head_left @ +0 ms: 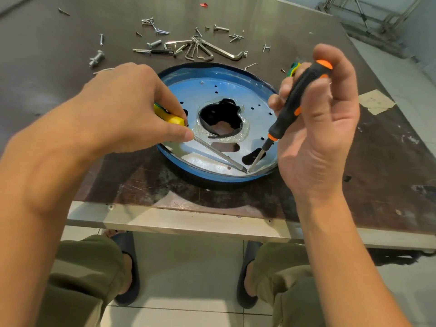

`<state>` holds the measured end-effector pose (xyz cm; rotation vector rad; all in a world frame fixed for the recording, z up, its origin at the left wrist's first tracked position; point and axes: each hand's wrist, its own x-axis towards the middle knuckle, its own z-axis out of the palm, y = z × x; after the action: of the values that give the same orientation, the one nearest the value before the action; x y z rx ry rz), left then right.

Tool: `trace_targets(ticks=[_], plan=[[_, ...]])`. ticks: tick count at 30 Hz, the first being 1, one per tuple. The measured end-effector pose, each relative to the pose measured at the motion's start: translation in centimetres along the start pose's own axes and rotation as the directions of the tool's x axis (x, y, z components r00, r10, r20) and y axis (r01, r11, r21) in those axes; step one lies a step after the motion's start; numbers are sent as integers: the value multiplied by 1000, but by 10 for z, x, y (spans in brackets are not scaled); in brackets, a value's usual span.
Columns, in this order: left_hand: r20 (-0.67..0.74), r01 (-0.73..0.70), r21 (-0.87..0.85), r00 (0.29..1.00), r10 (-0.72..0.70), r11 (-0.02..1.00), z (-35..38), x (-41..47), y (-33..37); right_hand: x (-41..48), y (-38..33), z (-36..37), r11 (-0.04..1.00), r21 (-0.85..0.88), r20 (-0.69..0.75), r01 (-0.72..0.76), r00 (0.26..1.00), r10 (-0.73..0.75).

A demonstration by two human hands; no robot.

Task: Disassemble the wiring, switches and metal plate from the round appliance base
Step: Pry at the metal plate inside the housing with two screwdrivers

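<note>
Silvery round metal plate (207, 159) sits in the blue base (188, 172); left hand (127, 107) clamped on yellow-handled screwdriver (171, 119), right hand (323, 119) gripping black-and-orange screwdriver (295, 100). Tips meet near rim; lever gently together.

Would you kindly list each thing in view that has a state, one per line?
Left hand: closed on the yellow screwdriver.
Right hand: closed on the black and orange screwdriver.
Both screwdriver tips: meeting at the near edge of the metal plate.
Metal plate: seated flat in the blue round base.
Round base: lying flat on the table.
Screws and hex keys: lying loose behind the base.
</note>
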<state>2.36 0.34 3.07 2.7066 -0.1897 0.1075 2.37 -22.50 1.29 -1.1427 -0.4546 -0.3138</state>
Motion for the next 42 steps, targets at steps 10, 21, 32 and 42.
trace_targets(ticks=[10,21,32,42], plan=[[2,-2,2,1000,2,1000,1,1,-2,0,1,-6,999,19,38,-29,999,28],[2,-1,-14,1000,1,1000,0,-1,-1,0,3,-6,998,54,5,-30,1000,30],[-9,10,-9,1000,-10,1000,-1,-2,1,-1,1,-6,999,24,-18,-37,999,38],[6,15,-8,1000,-15,1000,-2,-2,3,-1,2,-7,1000,-3,-20,-16,1000,16]])
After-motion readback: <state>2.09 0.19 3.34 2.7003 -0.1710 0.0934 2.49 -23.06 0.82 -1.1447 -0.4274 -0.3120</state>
